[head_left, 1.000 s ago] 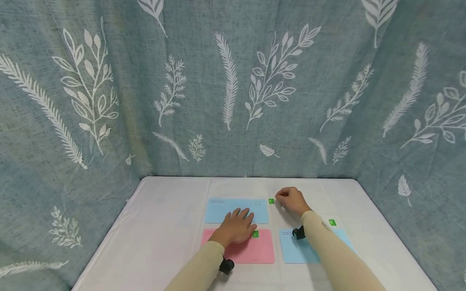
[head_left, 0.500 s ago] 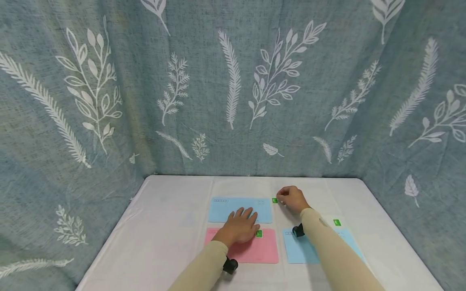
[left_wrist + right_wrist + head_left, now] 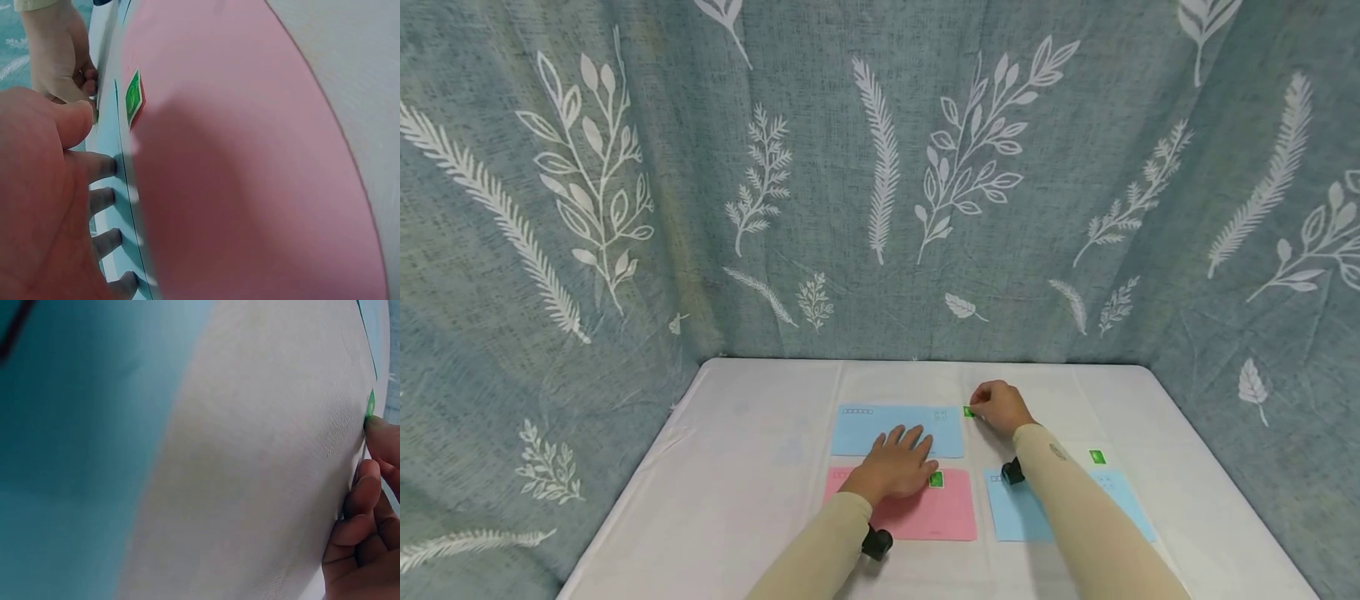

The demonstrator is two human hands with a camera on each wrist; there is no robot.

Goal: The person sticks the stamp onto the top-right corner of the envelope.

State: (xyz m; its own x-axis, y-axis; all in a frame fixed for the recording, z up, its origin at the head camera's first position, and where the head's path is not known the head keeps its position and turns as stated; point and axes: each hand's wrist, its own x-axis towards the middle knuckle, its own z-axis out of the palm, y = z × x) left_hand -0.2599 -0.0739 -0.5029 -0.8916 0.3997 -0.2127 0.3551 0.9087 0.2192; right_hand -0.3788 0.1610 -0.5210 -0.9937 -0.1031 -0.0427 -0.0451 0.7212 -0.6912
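My left hand (image 3: 898,468) rests with spread fingers across the lower edge of the far blue envelope (image 3: 868,429); its palm is over the pink envelope (image 3: 936,517). On the pink envelope, right by the left thumb, lies a green postage stamp (image 3: 134,100) with a white border. Just right of the far envelope, my right hand (image 3: 1002,408) pinches the edge of another green stamp (image 3: 967,412). In the right wrist view, the thumb tip covers part of that stamp (image 3: 370,406), and the other fingers are curled beneath.
A second blue envelope (image 3: 1018,512) lies at the near right, partly hidden under the right forearm. Above its upper right part, a third green stamp (image 3: 1097,457) lies on the white tablecloth (image 3: 760,467). A patterned curtain (image 3: 820,183) surrounds the table's back and sides.
My right fingers have closed in on the stamp beside the far envelope and now cover part of it. The left hand stays in place; the head view has shifted slightly.
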